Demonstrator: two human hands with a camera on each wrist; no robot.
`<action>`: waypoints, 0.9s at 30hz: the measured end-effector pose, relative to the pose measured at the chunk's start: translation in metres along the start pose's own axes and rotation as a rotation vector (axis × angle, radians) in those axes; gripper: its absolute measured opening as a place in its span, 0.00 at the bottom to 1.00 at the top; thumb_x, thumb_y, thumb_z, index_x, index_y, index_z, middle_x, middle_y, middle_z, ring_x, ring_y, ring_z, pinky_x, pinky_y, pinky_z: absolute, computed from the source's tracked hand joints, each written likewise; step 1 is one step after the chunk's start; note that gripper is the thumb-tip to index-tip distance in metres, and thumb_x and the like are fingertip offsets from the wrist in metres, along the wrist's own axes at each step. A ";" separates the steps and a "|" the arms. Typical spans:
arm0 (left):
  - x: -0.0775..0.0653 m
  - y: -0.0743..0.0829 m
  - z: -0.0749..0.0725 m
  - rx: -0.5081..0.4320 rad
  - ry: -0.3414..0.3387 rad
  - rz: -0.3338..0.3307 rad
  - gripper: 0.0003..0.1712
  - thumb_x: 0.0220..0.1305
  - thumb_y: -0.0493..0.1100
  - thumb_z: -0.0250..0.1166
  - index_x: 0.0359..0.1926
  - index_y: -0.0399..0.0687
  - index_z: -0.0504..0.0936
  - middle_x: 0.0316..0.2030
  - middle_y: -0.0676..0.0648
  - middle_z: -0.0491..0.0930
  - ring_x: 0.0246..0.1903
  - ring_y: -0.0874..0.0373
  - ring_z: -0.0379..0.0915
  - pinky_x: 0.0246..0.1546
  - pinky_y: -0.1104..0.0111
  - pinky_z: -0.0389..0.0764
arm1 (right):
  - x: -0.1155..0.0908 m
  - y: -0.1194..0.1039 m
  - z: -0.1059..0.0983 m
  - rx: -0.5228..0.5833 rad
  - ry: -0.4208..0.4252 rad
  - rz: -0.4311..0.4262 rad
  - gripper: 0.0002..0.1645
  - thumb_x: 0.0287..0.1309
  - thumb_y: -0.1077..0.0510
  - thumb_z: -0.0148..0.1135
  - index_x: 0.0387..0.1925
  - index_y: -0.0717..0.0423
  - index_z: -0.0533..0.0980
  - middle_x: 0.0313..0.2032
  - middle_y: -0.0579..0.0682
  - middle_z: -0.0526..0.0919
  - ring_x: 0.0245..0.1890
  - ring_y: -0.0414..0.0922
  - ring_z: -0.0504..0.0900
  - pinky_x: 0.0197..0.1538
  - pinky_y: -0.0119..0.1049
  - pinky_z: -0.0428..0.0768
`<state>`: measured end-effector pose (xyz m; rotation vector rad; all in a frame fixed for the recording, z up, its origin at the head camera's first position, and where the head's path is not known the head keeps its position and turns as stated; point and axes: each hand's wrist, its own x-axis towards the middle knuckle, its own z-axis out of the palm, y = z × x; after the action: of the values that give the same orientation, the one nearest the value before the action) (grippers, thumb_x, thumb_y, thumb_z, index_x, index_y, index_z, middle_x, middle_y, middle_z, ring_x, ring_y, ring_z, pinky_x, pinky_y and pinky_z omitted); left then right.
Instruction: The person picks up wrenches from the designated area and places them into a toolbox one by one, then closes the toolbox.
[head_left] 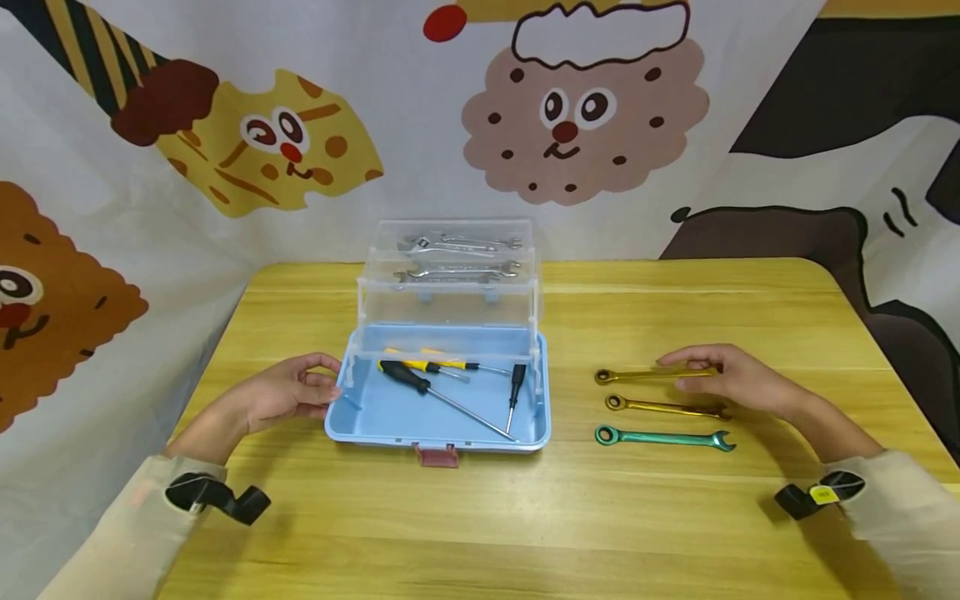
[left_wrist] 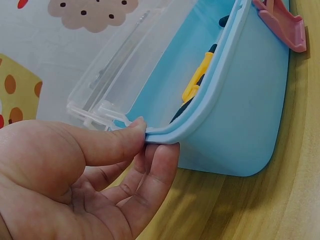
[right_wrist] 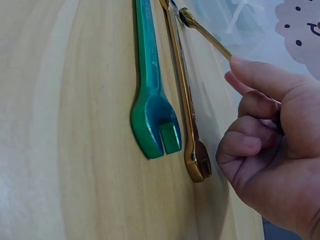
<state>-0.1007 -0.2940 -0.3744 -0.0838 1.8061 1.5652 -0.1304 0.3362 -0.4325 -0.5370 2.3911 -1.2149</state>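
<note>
left bare hand [head_left: 283, 393]: pinching, thumb on top, fingers curled underneath
right bare hand [head_left: 738, 381]: thumb nearly straight, pinching; other fingers curled toward palm
left forearm in pale cream sleeve [head_left: 123, 525]: angled in from lower left
right forearm in pale cream sleeve [head_left: 911, 508]: angled in from lower right
hand spacing: well apart

Smooth, pale-blue rectangular plastic toolbox [left_wrist: 240, 115] at seven o'clock, with glossy, see-through plastic trays [head_left: 457, 312]. At four, a long, shiny green metal wrench [head_left: 667, 437] and two polished gold-coloured metal wrenches [head_left: 663, 407]. Smooth, wood-grained yellow table [head_left: 495, 525] at six; matt white printed cloth [head_left: 420, 167] at twelve.
</note>
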 end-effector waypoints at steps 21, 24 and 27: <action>0.000 0.001 0.001 0.004 0.008 0.003 0.13 0.74 0.31 0.58 0.55 0.38 0.67 0.36 0.49 0.80 0.37 0.58 0.81 0.42 0.66 0.85 | -0.001 -0.004 -0.001 0.053 0.091 0.000 0.17 0.71 0.61 0.62 0.57 0.61 0.81 0.52 0.41 0.84 0.48 0.34 0.79 0.43 0.30 0.81; 0.000 0.000 0.001 0.002 0.004 0.004 0.13 0.74 0.31 0.58 0.55 0.38 0.67 0.36 0.49 0.81 0.37 0.57 0.81 0.42 0.66 0.85 | 0.000 -0.008 -0.002 0.052 0.105 0.008 0.17 0.71 0.60 0.62 0.57 0.60 0.81 0.52 0.36 0.83 0.48 0.34 0.78 0.40 0.31 0.81; 0.000 0.000 0.001 -0.001 0.001 0.004 0.13 0.74 0.31 0.58 0.55 0.38 0.67 0.37 0.49 0.81 0.37 0.57 0.82 0.43 0.66 0.85 | 0.000 -0.014 -0.003 0.053 0.112 0.011 0.17 0.72 0.58 0.62 0.57 0.59 0.81 0.53 0.34 0.82 0.49 0.32 0.77 0.39 0.32 0.81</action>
<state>-0.1006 -0.2935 -0.3741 -0.0814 1.8078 1.5687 -0.1303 0.3309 -0.4193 -0.4499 2.4428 -1.3316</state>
